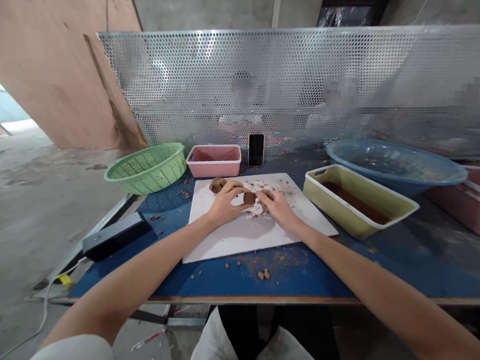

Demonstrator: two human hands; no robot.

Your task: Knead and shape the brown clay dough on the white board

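My left hand is closed, holding a small brown clay-like block between thumb and fingers, just above the white board. Close on the block's right side is my right hand, with its fingers bent together and their tips at the block's edge. Whether those fingers hold a separate small piece is too small to tell. Behind my left hand a rough brown lump rests on the board. Brown crumbs lie scattered beneath and behind both hands.
On the blue table stand a green basket, a pink tub, an upright phone, a yellow-green tub with brown liquid and a blue basin. A dark box lies left. Perforated metal borders the back.
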